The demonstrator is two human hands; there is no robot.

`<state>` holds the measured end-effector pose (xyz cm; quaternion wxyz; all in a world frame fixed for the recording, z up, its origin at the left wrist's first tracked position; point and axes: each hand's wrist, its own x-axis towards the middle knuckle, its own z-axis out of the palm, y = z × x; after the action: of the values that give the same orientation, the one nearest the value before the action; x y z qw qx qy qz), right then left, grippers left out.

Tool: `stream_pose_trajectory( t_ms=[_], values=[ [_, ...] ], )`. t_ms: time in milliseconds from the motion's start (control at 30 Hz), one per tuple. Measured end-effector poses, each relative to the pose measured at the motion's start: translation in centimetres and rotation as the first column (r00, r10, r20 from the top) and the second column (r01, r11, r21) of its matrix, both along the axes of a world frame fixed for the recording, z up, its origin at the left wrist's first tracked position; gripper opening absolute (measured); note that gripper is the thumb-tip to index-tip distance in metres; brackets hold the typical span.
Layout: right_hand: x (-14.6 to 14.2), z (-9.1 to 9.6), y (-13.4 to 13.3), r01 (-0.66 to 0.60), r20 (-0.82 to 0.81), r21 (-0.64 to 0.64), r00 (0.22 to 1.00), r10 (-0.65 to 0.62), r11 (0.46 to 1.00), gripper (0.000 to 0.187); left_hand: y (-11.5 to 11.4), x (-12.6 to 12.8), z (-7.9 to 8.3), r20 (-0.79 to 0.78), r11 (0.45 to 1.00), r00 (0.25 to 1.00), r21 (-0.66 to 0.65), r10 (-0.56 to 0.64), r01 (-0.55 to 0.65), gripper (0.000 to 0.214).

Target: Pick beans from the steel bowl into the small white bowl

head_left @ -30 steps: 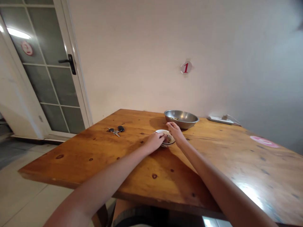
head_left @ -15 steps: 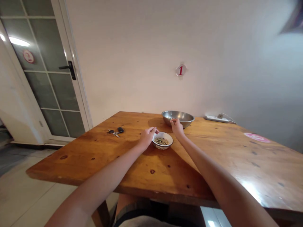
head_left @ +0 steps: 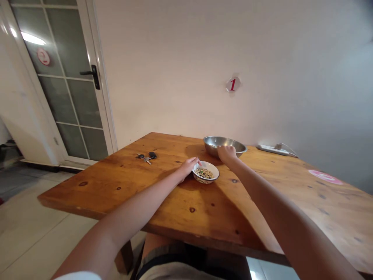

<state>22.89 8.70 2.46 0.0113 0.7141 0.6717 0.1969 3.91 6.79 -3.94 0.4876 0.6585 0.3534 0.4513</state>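
Observation:
A small white bowl (head_left: 216, 172) of mixed beans or seeds sits on the wooden table (head_left: 180, 210). My left hand (head_left: 188, 168) rests against the bowl's left rim, fingers curled on the edge. Behind the small bowl stands a steel bowl (head_left: 236, 144) with a few dark bits inside. My right hand (head_left: 226, 153) hovers at the steel bowl's near rim, fingers bunched downward as in a pinch; what they hold is too small to make out.
A set of keys with a black fob (head_left: 147, 156) lies at the table's left back. A white power strip (head_left: 272, 149) sits by the wall at the right, and a pink round sticker (head_left: 325, 176) marks the table. A glass door (head_left: 67, 85) stands at left.
My right hand has left the small bowl and moved back to the steel bowl's rim. My left hand shifted from over the small bowl to its left edge.

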Motion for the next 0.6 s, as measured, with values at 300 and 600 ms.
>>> stream_pose_trajectory(
  t_ms=[300, 600],
  values=[
    [-0.9, -0.8, -5.3, -0.083, 0.059, 0.019, 0.995, 0.082, 0.996, 0.025, 0.3, 0.1, -0.1, 0.052, 0.999, 0.998, -0.036, -0.017, 0.019, 0.029],
    [-2.2, -0.6, -7.3, -0.215, 0.056, 0.080, 0.976, 0.211, 0.973, 0.028, 0.0, 0.2, -0.2, 0.116, 0.998, 0.993, -0.048, -0.024, 0.030, 0.028]
  ],
)
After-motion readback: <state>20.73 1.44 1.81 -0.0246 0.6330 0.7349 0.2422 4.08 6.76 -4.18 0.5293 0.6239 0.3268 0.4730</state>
